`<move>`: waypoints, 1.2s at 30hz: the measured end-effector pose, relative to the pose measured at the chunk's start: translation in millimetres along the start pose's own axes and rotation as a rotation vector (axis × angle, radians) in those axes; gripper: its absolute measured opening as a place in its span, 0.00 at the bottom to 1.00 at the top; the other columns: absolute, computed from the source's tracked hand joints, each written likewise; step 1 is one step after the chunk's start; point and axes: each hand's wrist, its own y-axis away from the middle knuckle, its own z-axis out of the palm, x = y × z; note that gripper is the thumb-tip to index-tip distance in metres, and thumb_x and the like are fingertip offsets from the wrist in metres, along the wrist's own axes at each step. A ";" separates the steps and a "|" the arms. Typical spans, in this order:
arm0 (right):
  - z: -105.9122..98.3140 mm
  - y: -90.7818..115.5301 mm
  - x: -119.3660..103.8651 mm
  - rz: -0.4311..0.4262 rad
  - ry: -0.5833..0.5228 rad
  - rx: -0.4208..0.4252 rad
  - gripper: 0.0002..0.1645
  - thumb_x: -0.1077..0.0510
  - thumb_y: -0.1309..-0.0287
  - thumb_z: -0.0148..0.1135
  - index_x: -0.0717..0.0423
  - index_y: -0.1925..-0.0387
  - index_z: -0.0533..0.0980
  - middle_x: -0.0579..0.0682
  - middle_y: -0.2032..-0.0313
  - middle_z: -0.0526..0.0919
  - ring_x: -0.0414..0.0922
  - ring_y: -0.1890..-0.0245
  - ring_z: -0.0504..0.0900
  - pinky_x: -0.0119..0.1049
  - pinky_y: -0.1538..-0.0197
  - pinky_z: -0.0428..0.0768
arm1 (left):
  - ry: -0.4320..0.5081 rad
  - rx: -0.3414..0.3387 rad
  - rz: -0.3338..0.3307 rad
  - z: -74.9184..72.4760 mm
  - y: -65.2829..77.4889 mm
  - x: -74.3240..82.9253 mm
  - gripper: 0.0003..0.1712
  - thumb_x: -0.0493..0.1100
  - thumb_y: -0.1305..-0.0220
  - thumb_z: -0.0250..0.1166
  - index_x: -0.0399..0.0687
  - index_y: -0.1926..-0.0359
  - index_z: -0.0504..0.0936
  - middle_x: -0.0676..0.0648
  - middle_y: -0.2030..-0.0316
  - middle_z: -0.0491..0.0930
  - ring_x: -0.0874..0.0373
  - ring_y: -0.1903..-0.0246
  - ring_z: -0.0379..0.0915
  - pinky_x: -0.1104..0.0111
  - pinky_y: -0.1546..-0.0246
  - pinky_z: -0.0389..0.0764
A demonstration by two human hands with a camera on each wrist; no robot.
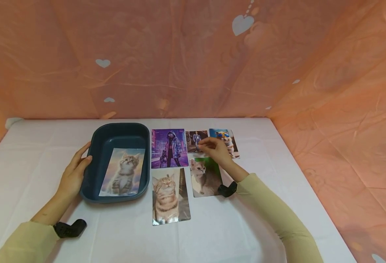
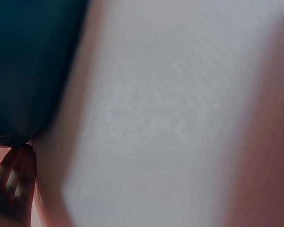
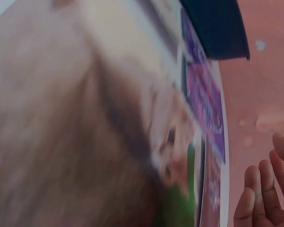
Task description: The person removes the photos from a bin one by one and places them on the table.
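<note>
My left hand (image 1: 73, 175) rests against the left outer wall of a dark blue tray (image 1: 96, 146); its fingers (image 2: 26, 165) touch the tray side in the left wrist view. Inside the tray lies a kitten picture (image 1: 124, 173). My right hand (image 1: 217, 149) hovers over a small picture of a standing figure (image 1: 193, 140), with nothing visible between thumb and fingers; whether they touch the picture I cannot tell. Beneath that wrist is a picture of a cat on green (image 1: 204, 177). Partly behind the hand lies a picture of an animal in blue sunglasses (image 1: 224, 137).
A purple picture of a hooded figure (image 1: 169, 148) lies right beside the tray. Nearer to me is a picture of a squinting orange cat (image 1: 166, 197). A white cloth covers the table (image 1: 130, 233); an orange curtain with hearts (image 1: 180, 73) hangs behind and at the sides.
</note>
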 end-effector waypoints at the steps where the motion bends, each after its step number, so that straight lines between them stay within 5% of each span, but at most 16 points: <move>1: 3.5 -1.1 -1.7 0.001 -0.020 -0.008 0.13 0.60 0.41 0.65 0.65 0.57 0.80 0.61 0.58 0.83 0.41 0.65 0.81 0.40 0.59 0.79 | 0.004 -0.001 -0.001 0.1 0.0 -0.1 0.30 0.53 0.24 0.41 0.63 0.25 0.48 0.26 0.39 0.63 0.73 0.55 0.60 0.45 0.47 0.59; 6: 21.8 -5.6 -15.0 -0.015 -0.102 -0.042 0.14 0.62 0.40 0.63 0.68 0.55 0.79 0.65 0.55 0.82 0.53 0.61 0.81 0.50 0.54 0.79 | -0.005 0.000 -0.008 0.5 -0.5 -0.5 0.31 0.52 0.24 0.41 0.61 0.24 0.47 0.27 0.40 0.65 0.81 0.59 0.55 0.51 0.49 0.61; 10: 36.7 -10.2 -23.9 -0.036 -0.118 -0.060 0.13 0.62 0.40 0.63 0.66 0.56 0.79 0.61 0.58 0.83 0.58 0.60 0.81 0.46 0.56 0.79 | -0.018 0.004 -0.009 0.5 -0.1 -1.4 0.30 0.52 0.24 0.40 0.61 0.25 0.48 0.28 0.42 0.67 0.80 0.60 0.56 0.61 0.54 0.61; 13: 48.3 -15.4 -26.5 -0.041 -0.117 -0.068 0.12 0.61 0.41 0.64 0.64 0.57 0.80 0.57 0.61 0.83 0.59 0.60 0.80 0.46 0.57 0.79 | -0.013 0.005 -0.010 0.6 -0.1 -2.2 0.30 0.52 0.24 0.40 0.60 0.25 0.48 0.28 0.42 0.67 0.79 0.59 0.57 0.57 0.52 0.62; 17: 61.9 -18.6 -33.5 -0.048 -0.112 -0.095 0.12 0.61 0.41 0.64 0.64 0.57 0.80 0.56 0.63 0.83 0.55 0.62 0.80 0.41 0.61 0.79 | 0.016 -0.002 -0.013 1.0 0.3 -1.5 0.31 0.52 0.24 0.40 0.61 0.24 0.47 0.26 0.39 0.63 0.57 0.50 0.64 0.43 0.47 0.59; 20: 71.5 -20.0 -38.4 -0.056 -0.107 -0.126 0.12 0.61 0.41 0.64 0.63 0.57 0.80 0.57 0.63 0.83 0.49 0.64 0.80 0.34 0.62 0.78 | 0.031 -0.006 -0.015 1.1 0.9 0.5 0.31 0.53 0.24 0.40 0.63 0.25 0.47 0.25 0.38 0.60 0.36 0.44 0.57 0.38 0.45 0.56; 23: 81.8 -22.3 -44.6 -0.077 -0.114 -0.160 0.12 0.61 0.41 0.63 0.63 0.57 0.80 0.59 0.62 0.83 0.43 0.65 0.80 0.31 0.60 0.77 | 0.033 -0.007 -0.011 0.3 1.0 1.7 0.30 0.54 0.24 0.40 0.65 0.25 0.47 0.25 0.37 0.59 0.32 0.43 0.54 0.36 0.44 0.55; 26: 92.1 -25.3 -53.1 -0.100 -0.127 -0.185 0.12 0.61 0.41 0.64 0.64 0.57 0.80 0.60 0.61 0.83 0.40 0.66 0.80 0.31 0.59 0.78 | 0.031 -0.005 -0.001 -0.3 0.9 1.5 0.31 0.54 0.24 0.41 0.64 0.25 0.47 0.26 0.38 0.61 0.38 0.44 0.58 0.42 0.44 0.58; 29: 102.3 -28.2 -63.2 -0.109 -0.133 -0.213 0.13 0.61 0.41 0.64 0.65 0.57 0.79 0.60 0.61 0.83 0.39 0.66 0.80 0.30 0.60 0.78 | 0.011 -0.002 -0.002 0.2 0.2 0.2 0.30 0.54 0.24 0.41 0.64 0.25 0.48 0.28 0.40 0.64 0.56 0.51 0.64 0.54 0.50 0.62; 32: 112.1 -31.4 -72.4 -0.115 -0.148 -0.232 0.13 0.61 0.41 0.64 0.65 0.56 0.79 0.61 0.61 0.83 0.40 0.66 0.80 0.29 0.61 0.78 | 0.017 -0.006 -0.007 0.4 -0.3 -0.6 0.30 0.54 0.24 0.41 0.64 0.25 0.48 0.29 0.40 0.65 0.70 0.54 0.59 0.54 0.49 0.62; 36: 124.6 -34.4 -87.0 -0.147 -0.160 -0.260 0.14 0.60 0.40 0.63 0.65 0.55 0.79 0.62 0.60 0.82 0.41 0.65 0.79 0.28 0.62 0.77 | 0.025 -0.008 -0.016 0.1 -0.6 -0.3 0.31 0.54 0.24 0.41 0.63 0.25 0.48 0.29 0.39 0.64 0.71 0.53 0.58 0.47 0.47 0.60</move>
